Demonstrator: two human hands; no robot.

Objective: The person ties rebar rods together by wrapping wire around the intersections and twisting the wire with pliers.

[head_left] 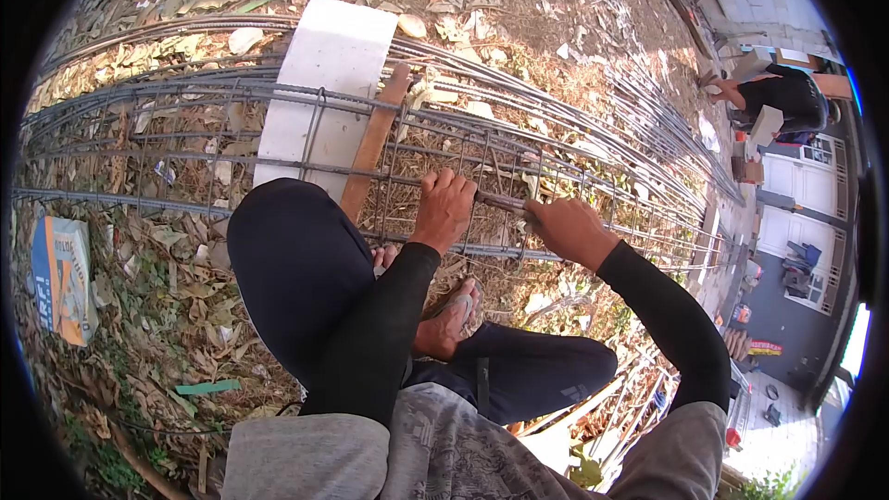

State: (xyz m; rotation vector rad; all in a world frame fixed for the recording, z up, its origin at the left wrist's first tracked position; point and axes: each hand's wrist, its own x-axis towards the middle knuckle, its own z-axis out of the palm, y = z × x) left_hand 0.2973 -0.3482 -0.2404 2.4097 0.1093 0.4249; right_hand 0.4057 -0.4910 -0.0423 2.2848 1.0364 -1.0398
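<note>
A long cage of steel bars and square ties [361, 171] runs across the view in front of my knees. My left hand [445, 209] is closed at the cage, its fingers wrapped round something I cannot make out. To its right, my right hand [567, 229] grips one end of a short dark metal tool [501, 202], which reaches left toward my left hand. A wooden strip [378, 143] crosses the cage left of my hands, beside a white block [324, 65] that lies under the bars.
Loose long rebars [648, 130] stretch to the right beyond the cage. A printed bag [65, 280] lies on the leafy ground at left. Another person [778, 100] bends near blocks at upper right. My sandaled foot [451, 319] is below the cage.
</note>
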